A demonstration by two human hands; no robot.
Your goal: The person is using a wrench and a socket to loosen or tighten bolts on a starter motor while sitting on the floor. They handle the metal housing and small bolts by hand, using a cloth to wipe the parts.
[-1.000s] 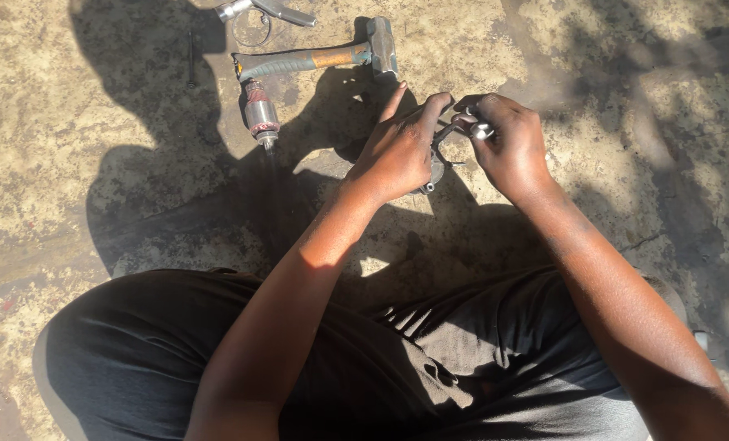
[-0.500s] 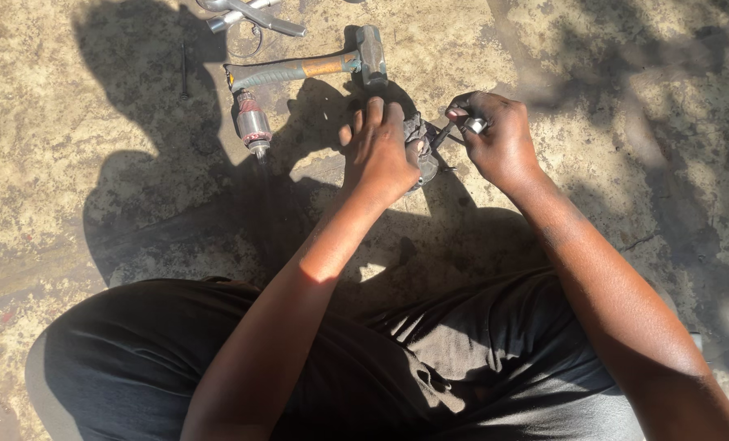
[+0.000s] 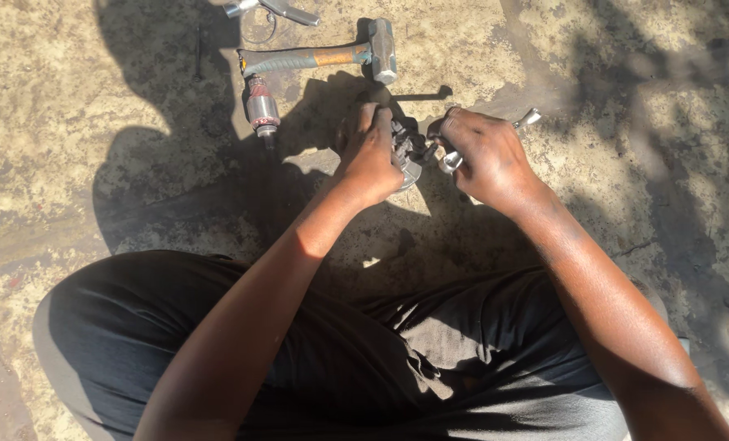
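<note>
Left hand (image 3: 374, 155) fingers curl down over a small dark metal part (image 3: 407, 147), clenched around it from the left; most of the part is hidden under the fingers, so its shape and axis are hard to tell. Right hand (image 3: 483, 155) is closed in a fist around a shiny metal wrench (image 3: 454, 159); the wrench's long axis runs diagonally, one end at the part between the hands, the other end poking out past the knuckles toward upper right. The part sits between both hands, just above the concrete ground (image 3: 95, 98), in front of the seated person's dark trousers (image 3: 430, 351). Farther out lie a hammer (image 3: 324, 55), handle pointing left, a cylindrical motor armature (image 3: 261, 106) just below the handle, and some metal tools (image 3: 271, 8) at the top edge.
</note>
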